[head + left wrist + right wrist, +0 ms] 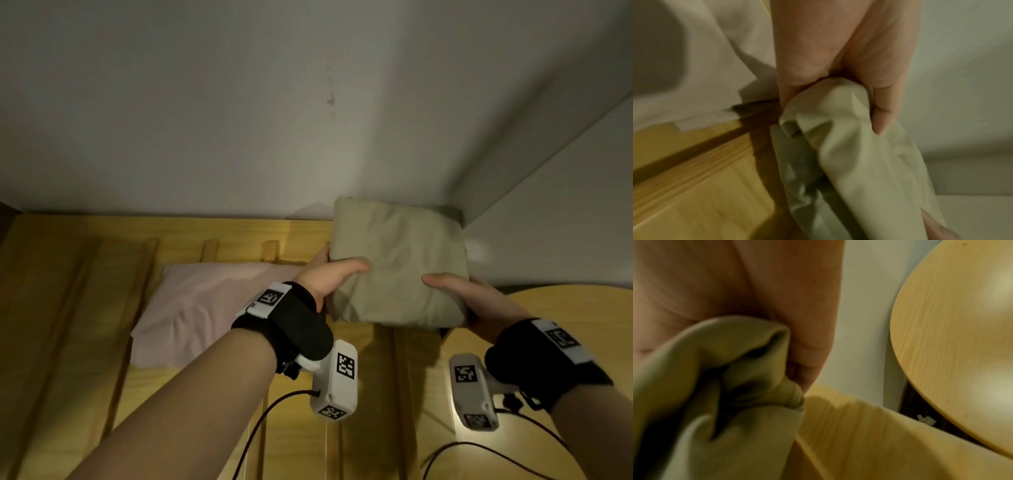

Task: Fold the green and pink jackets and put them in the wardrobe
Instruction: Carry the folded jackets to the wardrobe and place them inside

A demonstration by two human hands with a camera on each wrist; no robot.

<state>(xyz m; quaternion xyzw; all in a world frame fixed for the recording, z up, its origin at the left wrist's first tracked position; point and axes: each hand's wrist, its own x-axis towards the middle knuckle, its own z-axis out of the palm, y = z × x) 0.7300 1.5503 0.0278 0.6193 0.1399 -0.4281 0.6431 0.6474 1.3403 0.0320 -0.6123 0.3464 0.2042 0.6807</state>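
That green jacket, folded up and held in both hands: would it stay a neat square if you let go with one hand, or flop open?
Probably flop: the green jacket is soft cloth, bunching where the left hand grips it. It looks light, since the right hand holds it up by one edge. The loose layers in the wrist views would likely slide apart.

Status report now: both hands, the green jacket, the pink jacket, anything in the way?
Left hand and right hand grip folded green jacket, lifted. Pink jacket lies folded on wooden slats. Nothing in the way.
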